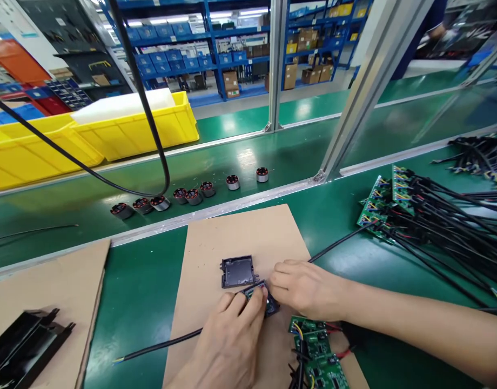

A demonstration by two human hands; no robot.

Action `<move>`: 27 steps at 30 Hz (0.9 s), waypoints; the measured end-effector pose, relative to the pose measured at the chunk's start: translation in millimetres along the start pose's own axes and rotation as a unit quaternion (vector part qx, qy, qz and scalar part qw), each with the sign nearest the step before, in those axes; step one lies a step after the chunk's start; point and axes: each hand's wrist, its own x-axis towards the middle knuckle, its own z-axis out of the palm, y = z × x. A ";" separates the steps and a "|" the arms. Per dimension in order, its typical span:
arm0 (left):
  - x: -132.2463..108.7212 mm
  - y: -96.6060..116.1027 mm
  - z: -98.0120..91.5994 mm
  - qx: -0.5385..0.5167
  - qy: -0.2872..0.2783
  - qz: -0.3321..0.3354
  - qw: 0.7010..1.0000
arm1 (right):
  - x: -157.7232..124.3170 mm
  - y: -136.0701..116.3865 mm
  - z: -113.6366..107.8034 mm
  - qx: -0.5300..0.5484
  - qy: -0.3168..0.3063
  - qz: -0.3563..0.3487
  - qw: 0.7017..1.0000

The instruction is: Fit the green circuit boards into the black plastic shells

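My left hand (pixel 232 340) holds a small black plastic case (pixel 271 308) with a green circuit board inside, thumb and fingers pressing at its top. From under that hand a black cable (pixel 163 346) runs left to bare coloured wire ends. My right hand (pixel 303 289) is closed at the right end of the case; its fingertips are hidden, and another stretch of black cable (pixel 333 247) emerges behind it. Just above the case lies an open black case half (pixel 237 272). Several green circuit boards (pixel 319 346) with wires lie below my right hand.
A cardboard sheet (pixel 248 232) covers the green bench under my hands. Black housings (pixel 27 346) rest on cardboard at left. Several motor stators (pixel 193 196) stand behind a metal rail. Cabled boards (pixel 374 202) are piled at right, yellow bins (pixel 139 132) behind, near a metal post (pixel 354 92).
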 end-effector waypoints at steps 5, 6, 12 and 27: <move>2.9 0.5 -10.9 -0.017 -0.023 -0.004 1.000 | 4.1 3.3 1.7 0.022 -0.001 -0.004 1.000; 1.5 -1.7 -13.3 -0.039 -0.018 -0.013 0.999 | 3.5 4.8 3.5 0.031 0.000 -0.002 1.000; -15.5 -22.3 -15.7 -0.138 0.061 -0.103 0.983 | -5.1 11.8 7.4 0.085 0.020 0.074 0.993; 30.9 -127.0 -89.2 -0.061 0.107 -0.328 0.936 | 63.2 127.6 -90.8 -0.058 0.132 0.191 0.971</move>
